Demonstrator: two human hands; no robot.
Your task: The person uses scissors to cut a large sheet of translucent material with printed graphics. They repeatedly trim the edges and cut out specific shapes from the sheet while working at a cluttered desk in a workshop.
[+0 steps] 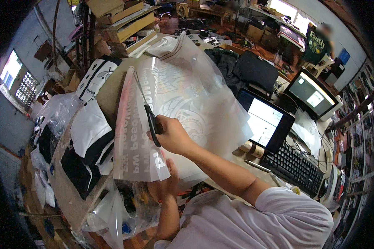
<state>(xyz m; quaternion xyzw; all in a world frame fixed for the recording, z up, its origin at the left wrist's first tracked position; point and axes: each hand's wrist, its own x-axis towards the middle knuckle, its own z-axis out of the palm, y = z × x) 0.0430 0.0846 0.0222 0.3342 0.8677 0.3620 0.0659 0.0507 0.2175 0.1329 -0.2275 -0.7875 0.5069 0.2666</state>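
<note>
A large translucent film sheet with white lettering and drawn designs lies across the table in front of me, its left side curled over. My right hand is closed around the black handles of a pair of scissors. Their long blades point away from me and lie over the curled part, slightly apart at most. Below, at the near edge of the film, my left hand grips that edge, with some of its fingers hidden behind the sheet.
To the left lie black and white folded garments and clear plastic bags. On the right stand a tablet-like screen, a black keyboard and a monitor. Black cloth is heaped beyond the film. A person is at the far right.
</note>
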